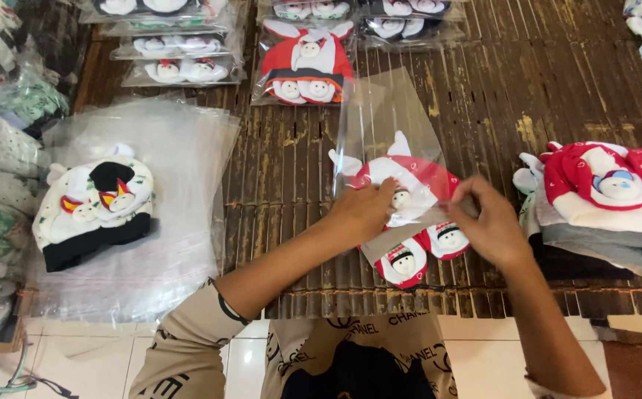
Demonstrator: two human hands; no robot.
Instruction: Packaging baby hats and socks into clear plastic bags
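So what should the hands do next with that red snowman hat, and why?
Probably push the red and white knitted snowman hat deeper into the clear plastic bag. Both the left hand and right hand hold it at the bag's mouth, and its lower snowman pieces stick out.

The bag [380,118] under my left hand [361,210] and right hand [483,222] is thin clear plastic, glossy and faintly creased. The red and white hat [409,185] half inside it looks like soft matt knit cloth. At centre frame the mat [513,96] is dark slatted wood, worn and rough. At left, the stack of bags [188,148] is shiny, wrinkled film. The floor tiles [483,347] below are smooth and glossy.
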